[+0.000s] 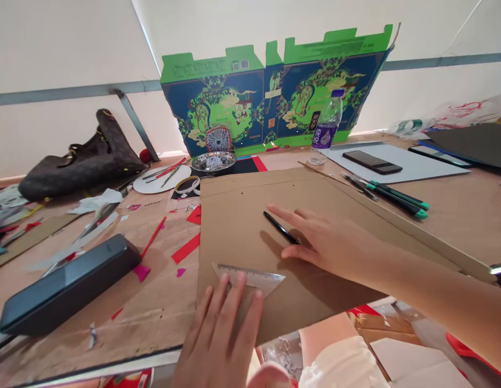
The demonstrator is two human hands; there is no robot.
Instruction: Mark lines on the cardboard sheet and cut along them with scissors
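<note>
A sheet of brown cardboard [234, 215] lies flat in front of me. My left hand [224, 328] rests near its front left corner, fingers spread and pressing on a clear plastic set square [254, 278] with a printed scale along its long edge. Over the middle of the sheet, my right hand [321, 237] has a black pen [279, 227] between thumb and fingers, with the index finger stretched out past it. The pen's back part is hidden under the hand. Small dark dots mark the sheet near its far edge.
Cutter knives [396, 198], a phone [371, 161] and a water bottle [326, 126] are at the right. An unfolded printed box [234, 108] stands behind a metal bowl [214, 163]. At the left are a dark case [72, 285], red paper scraps [186, 248] and a brown bag [84, 161].
</note>
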